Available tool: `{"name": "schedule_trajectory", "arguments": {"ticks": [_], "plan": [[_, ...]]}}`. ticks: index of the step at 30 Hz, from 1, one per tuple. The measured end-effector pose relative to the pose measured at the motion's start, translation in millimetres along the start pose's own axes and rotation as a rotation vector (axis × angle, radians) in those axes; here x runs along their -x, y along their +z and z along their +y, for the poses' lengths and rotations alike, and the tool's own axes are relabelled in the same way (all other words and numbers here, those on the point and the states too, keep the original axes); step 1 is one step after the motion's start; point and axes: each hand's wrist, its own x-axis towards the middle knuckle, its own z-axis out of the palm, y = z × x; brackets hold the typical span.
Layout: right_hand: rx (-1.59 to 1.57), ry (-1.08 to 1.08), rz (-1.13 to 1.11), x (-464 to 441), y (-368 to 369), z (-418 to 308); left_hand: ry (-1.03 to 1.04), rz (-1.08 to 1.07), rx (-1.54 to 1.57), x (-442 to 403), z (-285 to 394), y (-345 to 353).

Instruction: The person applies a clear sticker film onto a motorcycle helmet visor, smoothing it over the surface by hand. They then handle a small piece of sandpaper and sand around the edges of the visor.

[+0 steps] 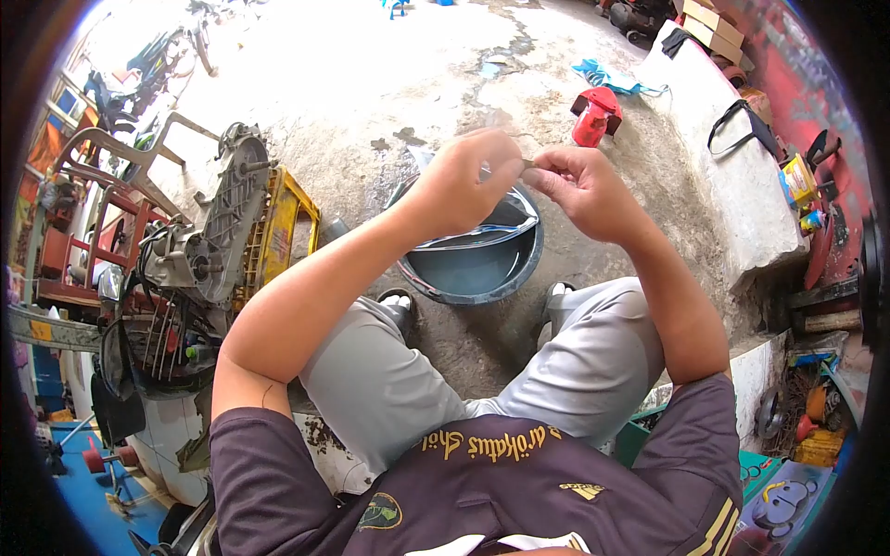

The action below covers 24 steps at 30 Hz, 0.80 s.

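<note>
Concrete floor [686,199], stained and bright, spreads between an engine casing [236,176] at left and a white ledge [742,199] at right. Above the far side of the tub [468,298], left hand [471,181] and right hand [589,190] pinch a small piece [528,164] in their fingers, mostly hidden, so I cannot tell its long axis or pointing

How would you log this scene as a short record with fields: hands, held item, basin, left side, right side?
Left hand: curled and blurred, grip unclear, left hand
Right hand: fingertips pinched together beside the left's, right hand
Held item: small piece at the right fingertips, too small to identify
Basin: dark basin on the floor, between the feet, below the hands
Left side: metal casing beside a yellow crate
Right side: red object on the floor, beyond the right hand
</note>
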Motion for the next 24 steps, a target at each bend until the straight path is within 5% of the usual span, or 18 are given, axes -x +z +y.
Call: {"name": "schedule_trajectory", "arguments": {"ticks": [24], "plan": [[-0.013,-0.080,0.012,2.9,-0.4,-4.6,0.021,-0.030,0.023,-1.0,7.2,-7.1]]}}
